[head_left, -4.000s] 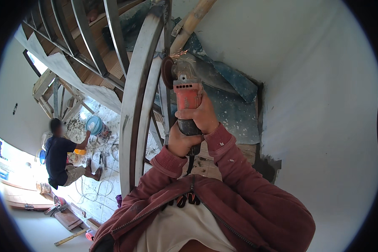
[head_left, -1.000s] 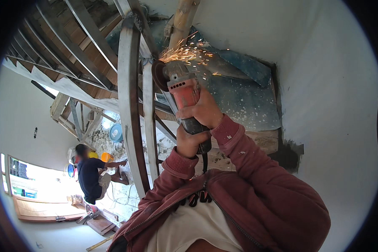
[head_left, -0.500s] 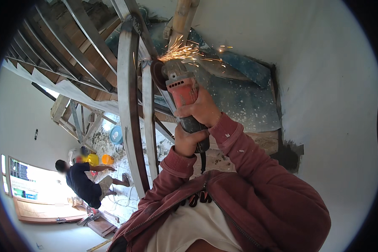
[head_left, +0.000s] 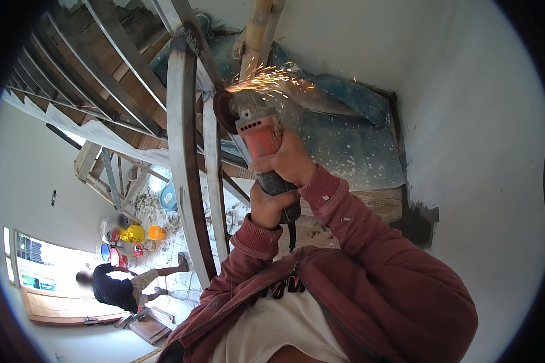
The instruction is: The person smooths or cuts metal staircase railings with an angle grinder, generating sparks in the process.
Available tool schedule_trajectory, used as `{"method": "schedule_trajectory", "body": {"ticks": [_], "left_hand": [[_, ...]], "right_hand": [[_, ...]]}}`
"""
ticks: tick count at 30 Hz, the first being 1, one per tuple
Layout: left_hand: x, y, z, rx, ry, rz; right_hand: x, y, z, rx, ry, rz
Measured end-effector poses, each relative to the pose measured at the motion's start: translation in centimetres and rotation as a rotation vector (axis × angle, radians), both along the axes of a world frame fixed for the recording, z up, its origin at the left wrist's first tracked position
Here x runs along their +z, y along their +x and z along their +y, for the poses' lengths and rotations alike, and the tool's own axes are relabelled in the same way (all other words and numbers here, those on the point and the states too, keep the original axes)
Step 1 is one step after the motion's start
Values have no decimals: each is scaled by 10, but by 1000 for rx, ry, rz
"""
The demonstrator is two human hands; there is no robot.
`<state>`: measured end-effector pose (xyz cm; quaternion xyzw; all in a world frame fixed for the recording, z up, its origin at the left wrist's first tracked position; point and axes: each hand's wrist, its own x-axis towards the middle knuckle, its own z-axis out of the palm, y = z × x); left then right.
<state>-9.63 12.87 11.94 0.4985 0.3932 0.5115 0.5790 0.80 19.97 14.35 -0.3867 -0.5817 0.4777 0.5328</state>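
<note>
An orange-red and black angle grinder (head_left: 263, 140) is gripped in both my hands. My left hand (head_left: 266, 206) is closed round the black rear of its body. Higher up, my right hand (head_left: 293, 158) wraps the red housing near the head. The grinder's disc (head_left: 225, 112) meets the metal railing at the joint beside an upright bar (head_left: 212, 163). Sparks (head_left: 263, 81) fly off to the right from that contact. Just left of it runs a wide curved metal rail (head_left: 184, 151). A power cord (head_left: 292, 235) hangs from the tool's rear end.
Railing bars (head_left: 130, 51) cross the stairs at upper left. A paint-spattered blue-green sheet (head_left: 345, 151) lies beyond my hands, near a wooden post (head_left: 257, 36). Down below at left, a person (head_left: 118, 287) in dark clothing stands near several buckets (head_left: 157, 233) and a wooden trestle (head_left: 106, 175).
The grinder and both hands have shifted very slightly left, with sparks still streaming. The person below has moved downward in the picture, uncovering red and blue buckets.
</note>
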Motion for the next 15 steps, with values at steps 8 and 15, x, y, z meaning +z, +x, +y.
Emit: {"method": "schedule_trajectory", "body": {"ticks": [8, 15], "left_hand": [[2, -1, 2, -28, -54, 6], [0, -4, -1, 27, -26, 34]], "right_hand": [[3, 0, 1, -2, -29, -1], [14, -1, -7, 58, 50, 68]]}}
